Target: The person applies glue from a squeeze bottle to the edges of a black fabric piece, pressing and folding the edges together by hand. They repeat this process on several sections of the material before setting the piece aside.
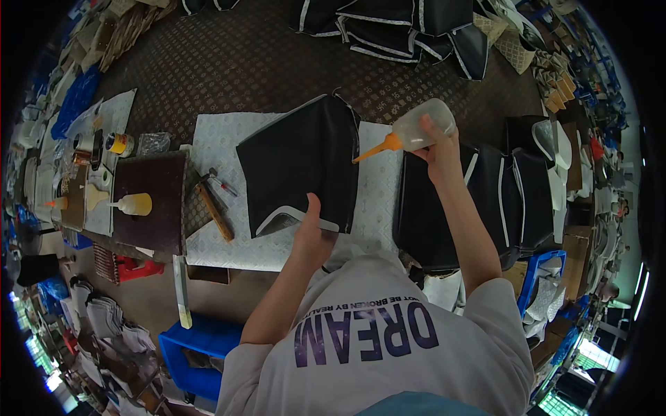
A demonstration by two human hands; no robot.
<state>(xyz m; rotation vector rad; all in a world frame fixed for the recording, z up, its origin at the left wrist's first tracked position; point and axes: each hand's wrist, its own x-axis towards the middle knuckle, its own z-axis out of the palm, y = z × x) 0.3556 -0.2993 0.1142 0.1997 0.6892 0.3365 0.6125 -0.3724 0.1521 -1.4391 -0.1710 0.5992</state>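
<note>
My right hand (pixel 437 142) is wrapped around a translucent squeeze bottle (pixel 418 128) with an orange nozzle. The bottle lies tilted, its nozzle tip right at the right edge of a black leather-like panel (pixel 302 163). At the panel's near edge, my left hand (pixel 316 239) grips it with the thumb on top and the fingers hidden underneath. A light grey strip edges a curved cut-out beside that thumb. Under the panel lies a pale patterned sheet (pixel 208 145) on the worktable.
Left of the panel are a hammer (pixel 215 211) and pliers (pixel 220 184). A yellowish squeeze bottle (pixel 135 204) lies on a dark board (pixel 156 232). Stacked black panels (pixel 433 222) sit at the right, and more black pieces (pixel 388 31) at the far side. A blue crate (pixel 191 340) stands below the table.
</note>
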